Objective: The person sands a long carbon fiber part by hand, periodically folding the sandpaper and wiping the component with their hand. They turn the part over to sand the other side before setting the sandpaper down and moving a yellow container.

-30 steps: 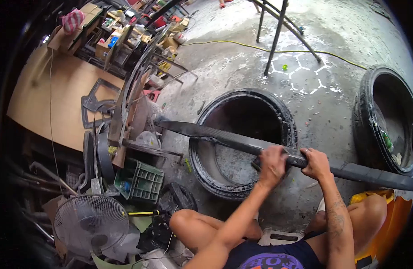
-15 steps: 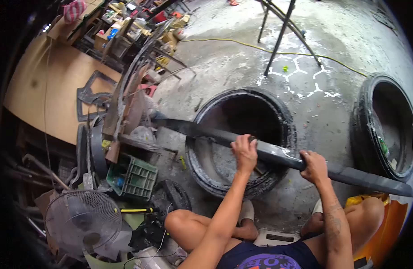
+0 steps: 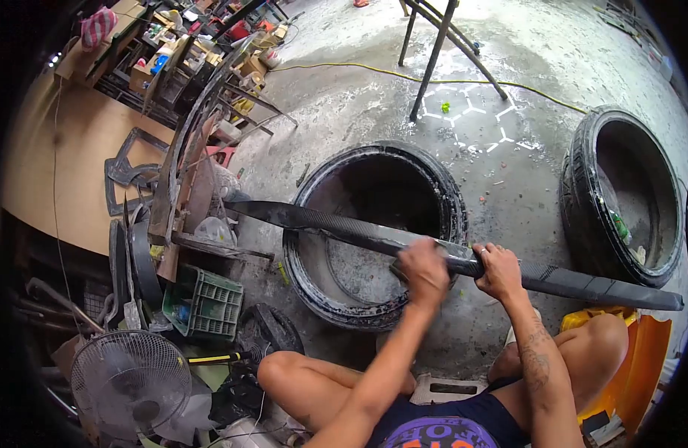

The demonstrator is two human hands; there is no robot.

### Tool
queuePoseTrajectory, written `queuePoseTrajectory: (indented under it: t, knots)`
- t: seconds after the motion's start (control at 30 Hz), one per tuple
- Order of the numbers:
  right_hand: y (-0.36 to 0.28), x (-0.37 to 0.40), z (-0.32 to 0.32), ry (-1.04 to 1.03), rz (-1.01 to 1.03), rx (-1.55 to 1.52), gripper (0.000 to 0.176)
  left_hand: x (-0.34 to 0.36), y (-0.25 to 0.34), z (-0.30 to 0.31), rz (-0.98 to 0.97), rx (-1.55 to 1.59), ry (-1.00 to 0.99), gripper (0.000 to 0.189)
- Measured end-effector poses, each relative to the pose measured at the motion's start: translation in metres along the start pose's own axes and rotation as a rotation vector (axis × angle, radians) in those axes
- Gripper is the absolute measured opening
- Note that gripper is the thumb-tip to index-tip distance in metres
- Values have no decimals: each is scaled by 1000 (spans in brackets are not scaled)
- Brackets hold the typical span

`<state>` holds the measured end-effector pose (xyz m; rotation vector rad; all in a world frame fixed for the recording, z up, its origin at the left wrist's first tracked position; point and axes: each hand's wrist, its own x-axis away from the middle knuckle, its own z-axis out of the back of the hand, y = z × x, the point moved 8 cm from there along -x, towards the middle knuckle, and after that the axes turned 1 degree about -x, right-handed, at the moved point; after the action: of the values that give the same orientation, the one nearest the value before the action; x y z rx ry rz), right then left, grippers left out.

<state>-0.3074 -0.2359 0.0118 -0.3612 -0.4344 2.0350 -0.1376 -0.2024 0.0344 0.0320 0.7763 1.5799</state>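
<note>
A long dark strip [image 3: 344, 230] with a woven, carbon-fibre look lies slantwise over an upright-opening tyre [image 3: 303, 280], reaching past its rim on both sides. My right hand [image 3: 499, 270] is wrapped round the strip to the right of the tyre, thumb side toward the middle. My left hand [image 3: 425, 275] is closed over the strip above the tyre's right part and is blurred by motion. A small greyish-brown edge shows beside its fingers; what it is, I cannot make out.
A second tyre [image 3: 572, 198] leans at the right. To the left stand a fan [image 3: 131, 377], a green crate [image 3: 209, 306] and a wooden board [image 3: 53, 172]. Black metal legs [image 3: 434, 63] and a yellow cable [image 3: 344, 65] are on the floor ahead.
My left hand has slid along the strip toward my right hand. My right hand keeps its hold on the strip. The whole view has shifted slightly.
</note>
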Motion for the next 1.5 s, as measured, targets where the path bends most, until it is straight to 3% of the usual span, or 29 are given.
queuePoseTrajectory:
  t: [0.07,0.13,0.2,0.27,0.37,0.4,0.47,0.53,0.6,0.7,0.73,0.77,0.8,0.87,0.9,0.97,1.0,1.07,1.13,1.2,1.27,1.33,1.43,1.5]
  knots:
    - [4,-4,1,-6,-21,-41,56,25,54,-5,-130,31,28,25]
    - [11,-10,5,-23,-44,-77,53,-5,22,3,-203,118,-66,22]
    - [9,-17,11,-62,-21,-169,47,-43,-21,35,-89,-24,-14,16]
    - [11,-18,11,-140,-96,-147,48,-47,-48,48,77,-109,200,17]
    - [15,-22,4,-198,-120,-127,52,-11,22,7,-52,19,37,23]
    - [16,-21,6,-198,-126,-126,52,3,52,-2,-9,11,-111,25]
    - [14,-21,8,-191,-115,-153,53,3,54,1,-205,93,-95,24]
    - [14,-24,8,-196,-111,-146,54,-23,4,11,-216,51,-69,19]
    - [16,-18,1,-202,-125,-152,55,-47,-48,43,5,-49,70,17]
    - [16,-23,5,-154,-86,-135,56,-27,-14,26,7,-97,159,16]
    - [18,-23,4,-169,-101,-141,57,-11,21,10,-105,-10,141,20]
    - [19,-22,3,-187,-117,-147,58,4,50,-4,-79,60,-34,23]
    - [16,-23,5,-192,-113,-147,58,15,66,0,-130,55,10,26]
    - [19,-26,7,-299,-172,-180,61,-6,35,7,-228,112,-55,25]
    - [21,-27,7,-335,-195,-184,63,-21,10,20,-251,76,29,23]
    - [25,-31,3,-372,-213,-204,64,-46,-48,47,14,-59,180,19]
    - [28,-33,3,-397,-225,-219,64,-46,-45,54,47,-92,272,19]
    - [34,-41,6,-444,-255,-238,68,-38,-12,29,56,-51,195,21]
    - [40,-42,-8,-541,-262,-337,71,-17,45,-11,-85,56,43,25]
    - [45,-44,-11,-515,-248,-336,72,-13,63,-11,-184,110,-14,25]
    - [47,-52,-5,-485,-224,-330,72,-43,18,3,-209,98,-33,22]
    - [47,-55,-5,-571,-281,-308,66,-70,-52,32,4,-57,159,18]
    - [49,-63,-2,-550,-221,-263,62,-76,-46,33,52,-67,261,16]
    - [49,-66,0,-534,-206,-247,61,-57,10,-7,-103,37,89,19]
